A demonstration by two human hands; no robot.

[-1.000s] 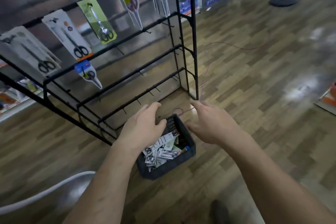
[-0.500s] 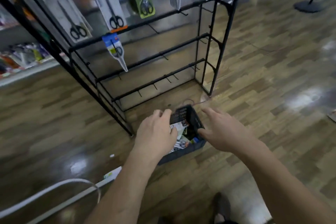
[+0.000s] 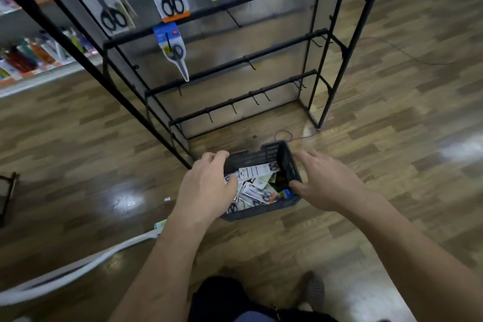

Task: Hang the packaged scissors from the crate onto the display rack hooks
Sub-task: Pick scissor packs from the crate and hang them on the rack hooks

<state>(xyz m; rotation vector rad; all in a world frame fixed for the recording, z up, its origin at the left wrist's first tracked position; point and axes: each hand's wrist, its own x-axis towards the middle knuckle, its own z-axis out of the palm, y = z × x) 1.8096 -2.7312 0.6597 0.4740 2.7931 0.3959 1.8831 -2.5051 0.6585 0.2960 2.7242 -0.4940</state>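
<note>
White and pale-green card backs mark the packaged scissors (image 3: 257, 185), which lie heaped at mixed angles inside the dark perforated crate (image 3: 271, 150). No pack is sorted or upright, so one probably has to be separated from the pile before it can be lifted. The crate stands on the wood-pattern floor (image 3: 392, 138), just in front of the foot of the display rack (image 3: 326, 60), which keeps the stock near the lowest bars.

The left hand (image 3: 206, 185) is over the crate's left side, palm down. Its fingers (image 3: 217, 155) curl over the rim and its thumb lies against the topmost packs. Whether a pack is pinched underneath cannot be told, as the hand hides the contact.

The right hand (image 3: 326, 183) is at the crate's right wall with its fingers spread and relaxed, holding nothing. Its thumb reaches to the rim, likely to steady the crate, though contact is uncertain.

The hooks (image 3: 234, 108) on the two lower bars are bare. A blue pack (image 3: 172, 47) hangs from the second bar, and larger packs hang from the bar above it.
</note>
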